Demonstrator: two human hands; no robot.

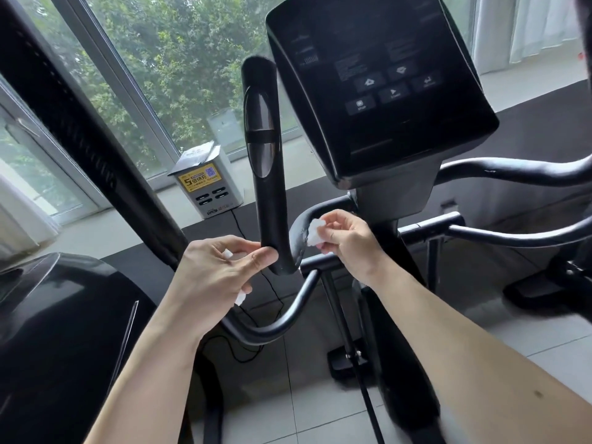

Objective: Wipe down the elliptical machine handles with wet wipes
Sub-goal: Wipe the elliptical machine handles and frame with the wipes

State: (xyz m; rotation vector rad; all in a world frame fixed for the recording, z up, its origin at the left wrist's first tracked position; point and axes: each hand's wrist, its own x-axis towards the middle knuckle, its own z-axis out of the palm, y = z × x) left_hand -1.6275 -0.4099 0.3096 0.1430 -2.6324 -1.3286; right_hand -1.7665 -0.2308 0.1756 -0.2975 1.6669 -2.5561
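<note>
A crumpled wet wipe [315, 231] is pinched in the right hand [347, 240] and pressed to the curved handle bar [296, 233]. A second wipe [228, 254] is gripped in the left hand [217, 274], thumb against the upright handle [267, 193] between the hands. Wiping seems mid-step; an upward stroke along that handle is likely needed next.

The right hand [347, 240] pinches a crumpled wipe [315, 232] against the curved bend just right of the lower end of the upright handle [267, 193]. The left hand [217, 274] curls round a second wipe [228, 254] – only white scraps of it show – with its thumb touching the handle's lower end from the left. The dark console [378, 91] rises far and right of the handle. A white charging box [208, 187] with a yellow label sits far left, beneath the window [179, 59].
</note>
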